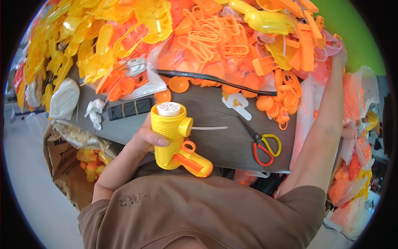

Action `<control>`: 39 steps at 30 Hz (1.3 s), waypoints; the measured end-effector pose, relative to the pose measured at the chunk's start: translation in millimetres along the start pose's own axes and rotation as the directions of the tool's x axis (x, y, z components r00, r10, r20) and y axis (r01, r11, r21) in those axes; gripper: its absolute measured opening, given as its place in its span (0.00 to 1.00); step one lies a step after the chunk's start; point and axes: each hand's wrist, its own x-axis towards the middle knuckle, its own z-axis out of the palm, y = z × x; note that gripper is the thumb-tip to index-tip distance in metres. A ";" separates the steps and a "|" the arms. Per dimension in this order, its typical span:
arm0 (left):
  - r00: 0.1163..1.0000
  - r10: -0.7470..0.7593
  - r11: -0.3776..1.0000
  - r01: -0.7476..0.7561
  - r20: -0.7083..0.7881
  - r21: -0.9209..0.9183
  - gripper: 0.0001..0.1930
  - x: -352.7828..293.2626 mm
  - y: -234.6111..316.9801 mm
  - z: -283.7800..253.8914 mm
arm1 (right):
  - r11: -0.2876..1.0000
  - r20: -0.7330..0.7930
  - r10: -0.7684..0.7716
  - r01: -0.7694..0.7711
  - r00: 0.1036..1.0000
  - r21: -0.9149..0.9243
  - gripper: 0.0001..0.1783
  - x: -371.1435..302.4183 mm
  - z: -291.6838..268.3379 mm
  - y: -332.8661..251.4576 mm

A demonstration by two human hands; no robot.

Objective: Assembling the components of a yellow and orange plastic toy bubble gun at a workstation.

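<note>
My left hand [150, 136] is wrapped round the body of a yellow toy gun [166, 143], held just in front of my chest. The toy has an orange handle piece and a ring at its lower end, and a white, patterned round insert sits in its top. A thin pale tube [209, 128] sticks out from its side to the right. My right arm stretches far to the right, with my right hand [339, 57] beside a pinkish plastic bag [329, 43] at the heap's edge. Its fingers are mostly hidden.
Scissors [262, 143] with red and yellow handles lie open on the grey table [190, 110]. Yellow and orange plastic parts [215, 35] pile up along the back. A black strip [215, 79] crosses their front edge. A cardboard box [66, 162] with parts stands at lower left.
</note>
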 end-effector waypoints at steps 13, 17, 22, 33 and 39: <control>1.000 0.027 0.999 -0.027 0.004 -0.018 0.39 -1.7 -2.1 -2.8 | -0.221 0.201 0.474 -0.105 0.857 0.970 0.15 -31.5 -140.6 -76.9; 0.998 0.045 0.998 -0.046 -0.039 -0.044 0.41 -9.4 -5.5 -5.7 | 0.161 0.266 0.170 -0.293 0.949 0.942 0.13 -151.2 -189.0 -228.3; 0.996 0.048 0.998 -0.045 0.071 -0.034 0.38 -3.4 -1.1 2.6 | 0.556 0.487 -0.315 -0.257 0.814 0.790 0.11 -246.9 -194.8 -307.4; 0.991 0.131 0.991 -0.131 0.011 0.033 0.37 -13.4 -3.8 -2.8 | 0.689 0.297 -0.692 0.480 0.658 0.543 0.18 -306.7 -159.3 -365.9; 0.984 0.177 0.974 -0.171 -0.031 0.149 0.37 -9.5 -2.0 0.8 | 0.562 0.419 -0.573 -0.034 0.704 0.827 0.16 -280.6 -181.6 -327.2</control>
